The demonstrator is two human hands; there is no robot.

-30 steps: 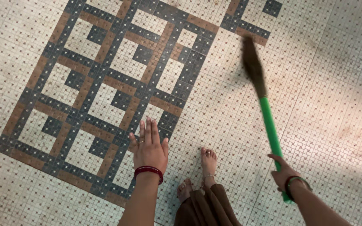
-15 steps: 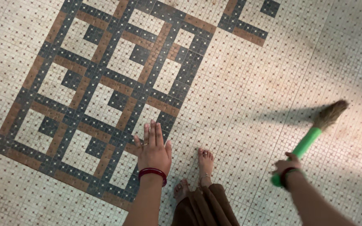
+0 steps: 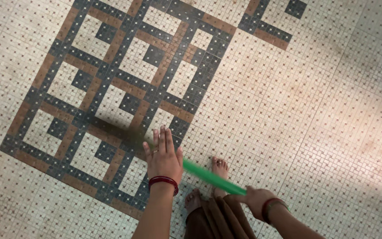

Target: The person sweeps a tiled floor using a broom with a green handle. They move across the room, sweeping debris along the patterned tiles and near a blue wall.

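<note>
Broom (image 3: 208, 176) with green handle gripped in right hand (image 3: 256, 201), blurred mid-swing across the mosaic floor (image 3: 315, 110).

Head view: right hand closed around the near end of the handle, low right of centre, red and green bangles on that wrist. Handle runs up-left from the grip, passing over the bare foot (image 3: 219, 170) and behind the left hand (image 3: 163, 156). Brush end is only a dark motion smear (image 3: 116, 132) over the patterned tiles left of that hand; bristles can't be made out. Left hand empty, flat, fingers straight and together, palm down, hovering above the floor, ring on one finger, red bangle (image 3: 163, 182) at wrist. Brown garment (image 3: 219, 219) hangs at bottom centre, second foot's toes just left of it. Dark grey and brown square tile pattern (image 3: 124, 75) fills upper left; the rest is pale dotted tile.
</note>
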